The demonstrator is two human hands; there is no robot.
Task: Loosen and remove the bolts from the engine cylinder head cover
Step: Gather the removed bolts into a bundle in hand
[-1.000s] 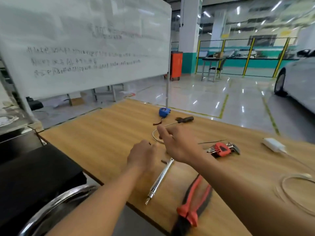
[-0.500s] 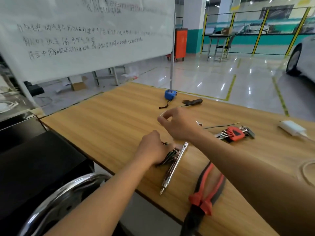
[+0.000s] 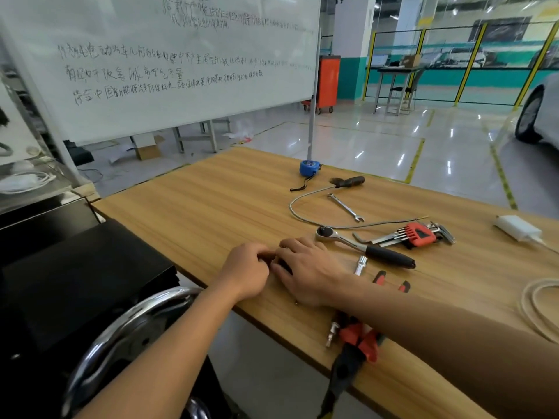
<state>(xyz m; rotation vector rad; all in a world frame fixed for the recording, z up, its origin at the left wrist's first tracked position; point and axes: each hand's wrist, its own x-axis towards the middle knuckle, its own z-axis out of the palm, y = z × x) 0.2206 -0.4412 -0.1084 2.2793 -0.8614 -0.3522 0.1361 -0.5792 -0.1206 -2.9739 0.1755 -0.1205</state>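
The left hand (image 3: 246,272) is curled, fingertips drawn in against a small dark thing (image 3: 279,263) that shows between it and the right hand (image 3: 310,272). Whether either hand grips it, or whether it is a bolt, cannot be told. The right hand lies palm down on the wooden table (image 3: 196,207), fingers loosely bent, its knuckles just left of the head of the ratchet (image 3: 360,244).

1 silver socket (image 3: 361,264) lies just on the near side of the ratchet's shaft. Nearer still, red-and-black pliers (image 3: 360,346) run under the right forearm and overhang the table's edge. A red hex-key set (image 3: 419,234) lies close to the right of the ratchet.

Beyond the ratchet lies a spanner (image 3: 346,208). Farther off is a flexible pick-up tool (image 3: 348,182) with a dark handle, and farthest a blue tape measure (image 3: 309,168). Well to the right of the ratchet sits a white charger (image 3: 518,231).
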